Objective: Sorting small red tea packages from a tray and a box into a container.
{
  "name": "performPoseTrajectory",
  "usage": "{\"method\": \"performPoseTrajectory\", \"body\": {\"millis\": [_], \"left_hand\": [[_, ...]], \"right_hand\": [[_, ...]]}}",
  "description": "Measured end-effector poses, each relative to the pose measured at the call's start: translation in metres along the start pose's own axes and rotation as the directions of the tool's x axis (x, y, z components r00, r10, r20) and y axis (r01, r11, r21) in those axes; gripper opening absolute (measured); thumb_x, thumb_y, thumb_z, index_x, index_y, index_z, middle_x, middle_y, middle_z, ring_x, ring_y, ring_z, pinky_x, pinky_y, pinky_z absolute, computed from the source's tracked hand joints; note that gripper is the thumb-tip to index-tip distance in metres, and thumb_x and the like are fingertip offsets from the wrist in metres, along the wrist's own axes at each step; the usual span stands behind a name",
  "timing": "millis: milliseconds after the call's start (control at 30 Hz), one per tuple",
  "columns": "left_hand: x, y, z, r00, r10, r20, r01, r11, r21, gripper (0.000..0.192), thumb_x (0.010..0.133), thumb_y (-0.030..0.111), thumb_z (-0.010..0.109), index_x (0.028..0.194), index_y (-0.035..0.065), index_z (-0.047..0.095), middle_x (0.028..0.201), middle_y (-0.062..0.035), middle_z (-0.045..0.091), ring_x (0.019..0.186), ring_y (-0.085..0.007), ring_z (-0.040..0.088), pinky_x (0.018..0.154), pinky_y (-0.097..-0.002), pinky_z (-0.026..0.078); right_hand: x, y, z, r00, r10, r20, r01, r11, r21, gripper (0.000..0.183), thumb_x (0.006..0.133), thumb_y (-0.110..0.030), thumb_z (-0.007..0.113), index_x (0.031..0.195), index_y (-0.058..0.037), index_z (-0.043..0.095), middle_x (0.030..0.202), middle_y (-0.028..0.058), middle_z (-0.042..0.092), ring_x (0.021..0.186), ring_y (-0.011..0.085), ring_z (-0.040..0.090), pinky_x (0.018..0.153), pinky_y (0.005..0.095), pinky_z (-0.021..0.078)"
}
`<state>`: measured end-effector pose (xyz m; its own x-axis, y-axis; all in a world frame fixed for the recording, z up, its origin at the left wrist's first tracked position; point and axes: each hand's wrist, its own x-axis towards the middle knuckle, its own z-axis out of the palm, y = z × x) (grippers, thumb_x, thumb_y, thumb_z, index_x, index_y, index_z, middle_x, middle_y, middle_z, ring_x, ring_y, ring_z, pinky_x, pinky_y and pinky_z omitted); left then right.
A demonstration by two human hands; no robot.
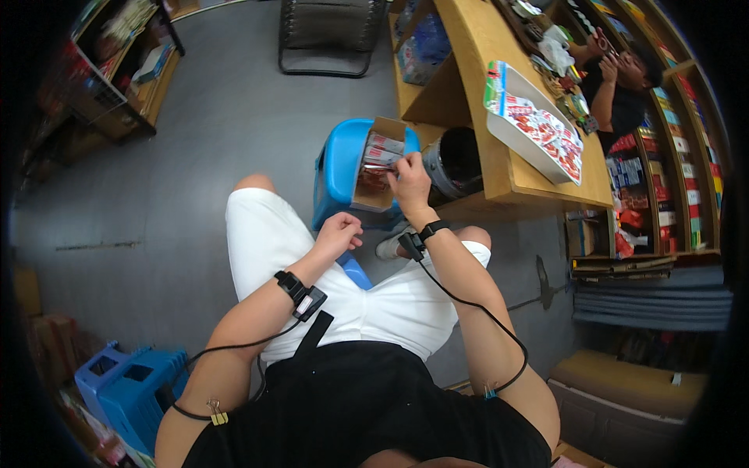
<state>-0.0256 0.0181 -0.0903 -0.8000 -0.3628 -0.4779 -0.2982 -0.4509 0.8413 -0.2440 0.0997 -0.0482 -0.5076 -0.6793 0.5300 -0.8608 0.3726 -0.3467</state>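
Observation:
An open cardboard box (373, 199) rests on a blue plastic stool (342, 161) in front of my knees. Inside it lie several small packets (383, 153) in white, silver and red. My right hand (411, 181) is over the box's right side, thumb and fingertips bent together at the edge of a packet; whether they grip it is hidden. Nearer to me, my left hand (339, 234) hovers above my lap with nothing in it, its fingers loosely curled and slightly apart. On the wooden counter at right, a white plastic tray (529, 153) holds several red-and-white packets (544, 126).
Beside the stool, a dark round bucket (456, 164) stands by the counter (468, 52). A folding chair (330, 41) is ahead. Behind the counter a person (620, 88) holds up a phone. Shelves (684, 175) line the right; blue stools (134, 386) lie lower left. Cables run along my arms.

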Motion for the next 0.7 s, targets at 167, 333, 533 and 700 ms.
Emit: {"method": "performPoseTrajectory", "body": {"millis": [167, 333, 533, 700], "left_hand": [[-0.003, -0.007, -0.007, 0.999, -0.018, -0.035, 0.017, 0.999, -0.031, 0.018, 0.097, 0.014, 0.06, 0.111, 0.0021, 0.062, 0.098, -0.01, 0.07, 0.073, -0.0168, 0.069, 0.061, -0.0272, 0.053], [-0.006, -0.003, -0.003, 1.0, -0.02, -0.004, 0.02, 1.0, 0.01, 0.02, 0.099, 0.015, 0.058, 0.113, 0.0015, 0.061, 0.1, -0.0106, 0.069, 0.075, -0.0173, 0.069, 0.064, -0.0276, 0.053], [-0.009, 0.004, 0.0, 0.999, -0.046, -0.022, 0.047, 0.998, 0.032, 0.021, 0.1, 0.015, 0.055, 0.114, 0.0016, 0.06, 0.102, -0.0105, 0.069, 0.077, -0.0177, 0.069, 0.066, -0.0277, 0.053], [-0.006, 0.004, 0.0, 0.999, -0.047, -0.018, 0.048, 0.999, 0.024, 0.02, 0.1, 0.015, 0.055, 0.114, 0.0021, 0.06, 0.102, -0.01, 0.069, 0.077, -0.0175, 0.069, 0.066, -0.0273, 0.053]], "right_hand": [[-0.002, -0.006, 0.008, 0.998, 0.054, -0.017, -0.053, 0.998, 0.018, 0.028, 0.072, -0.013, 0.08, 0.092, -0.009, 0.061, 0.103, 0.0126, 0.057, 0.086, 0.0366, 0.064, 0.068, 0.046, 0.0542], [-0.006, -0.007, -0.007, 0.993, 0.113, -0.026, -0.111, 0.992, 0.061, 0.036, 0.079, -0.018, 0.081, 0.103, -0.0061, 0.056, 0.105, 0.0147, 0.055, 0.091, 0.0384, 0.063, 0.069, 0.0456, 0.0529], [0.012, -0.01, -0.051, 0.979, 0.195, -0.065, -0.178, 0.962, 0.209, 0.02, 0.087, -0.018, 0.076, 0.088, -0.0046, 0.061, 0.078, 0.0139, 0.062, 0.069, 0.0338, 0.064, 0.058, 0.043, 0.0487], [0.063, -0.008, -0.149, 0.973, -0.036, -0.227, 0.098, 0.958, 0.27, 0.017, 0.092, -0.009, 0.07, 0.077, -0.0005, 0.067, 0.065, 0.0118, 0.062, 0.055, 0.0213, 0.059, 0.051, 0.0332, 0.0444]]}}
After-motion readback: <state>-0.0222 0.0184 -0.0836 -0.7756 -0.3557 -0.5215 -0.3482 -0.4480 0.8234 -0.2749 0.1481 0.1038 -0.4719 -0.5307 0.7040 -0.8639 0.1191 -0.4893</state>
